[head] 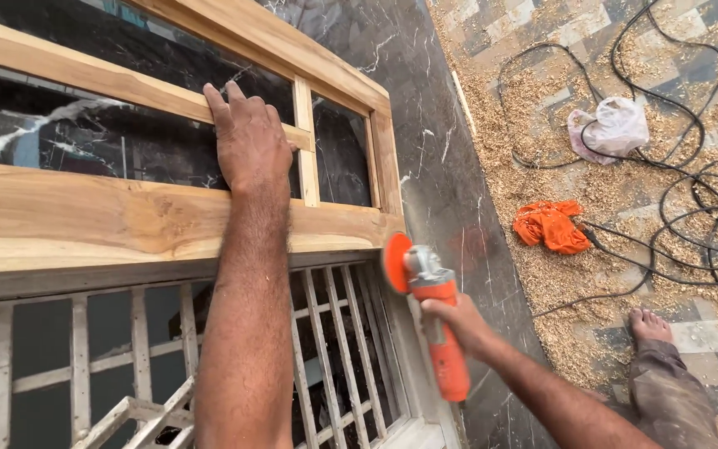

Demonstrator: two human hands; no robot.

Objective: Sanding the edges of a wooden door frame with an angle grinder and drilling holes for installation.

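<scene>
The right hand holds the grinder just off the wooden frame; the frame's corner blocks it at ten o'clock. Open room lies at three o'clock, over the dark stone strip. Cables and an orange cloth clutter the floor at two o'clock.

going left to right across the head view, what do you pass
wooden frame → left hand → orange grinder in the right hand → orange cloth → white bag → black cables
</scene>
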